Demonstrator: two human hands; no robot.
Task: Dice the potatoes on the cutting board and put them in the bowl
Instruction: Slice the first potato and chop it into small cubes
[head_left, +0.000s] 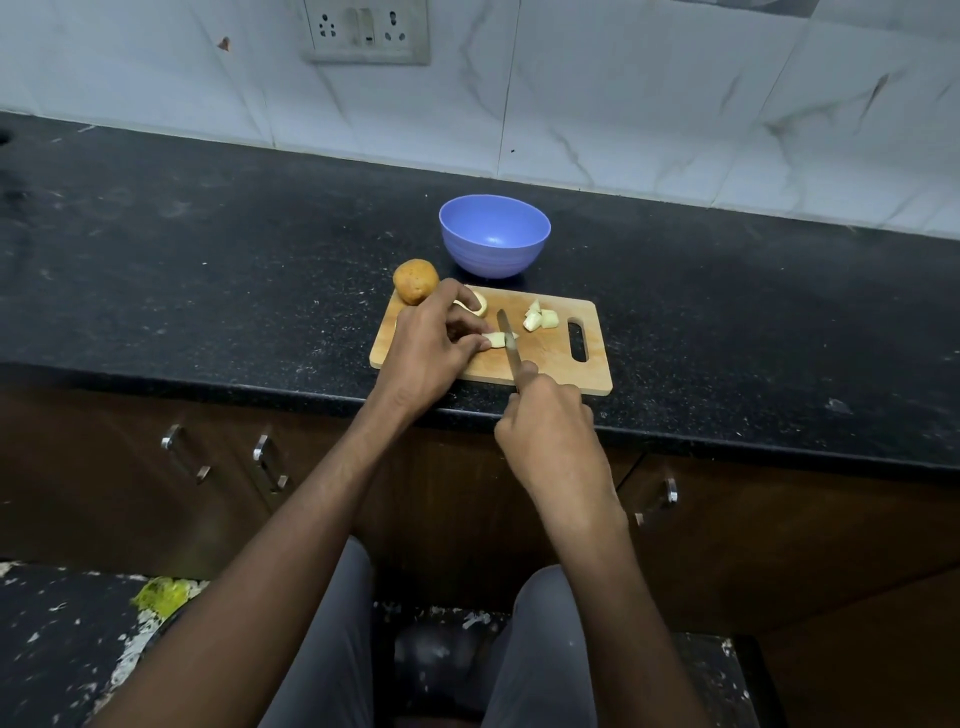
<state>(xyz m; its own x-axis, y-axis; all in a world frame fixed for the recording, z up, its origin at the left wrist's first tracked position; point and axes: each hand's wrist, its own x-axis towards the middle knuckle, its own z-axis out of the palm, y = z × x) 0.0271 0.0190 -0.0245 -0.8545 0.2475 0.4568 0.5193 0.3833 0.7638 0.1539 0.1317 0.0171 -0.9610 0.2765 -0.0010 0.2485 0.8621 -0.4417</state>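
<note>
A wooden cutting board (550, 369) lies near the counter's front edge. My left hand (431, 348) pinches a pale potato piece (496, 340) on the board. My right hand (550, 428) grips a knife (508, 343) by its handle, the blade set across that piece. A curved cut potato piece (480, 304) lies behind my left hand. Several diced pieces (540, 317) sit near the board's handle slot. A whole brown potato (414, 280) rests at the board's far left corner. The blue bowl (493, 241) stands just behind the board and looks empty.
The board sits on a black speckled counter (208, 260) that runs to a marble-tiled wall with a socket plate (368, 31). Dark cabinet doors with metal handles (267, 462) are below the counter edge. My legs and a stained floor are at the bottom.
</note>
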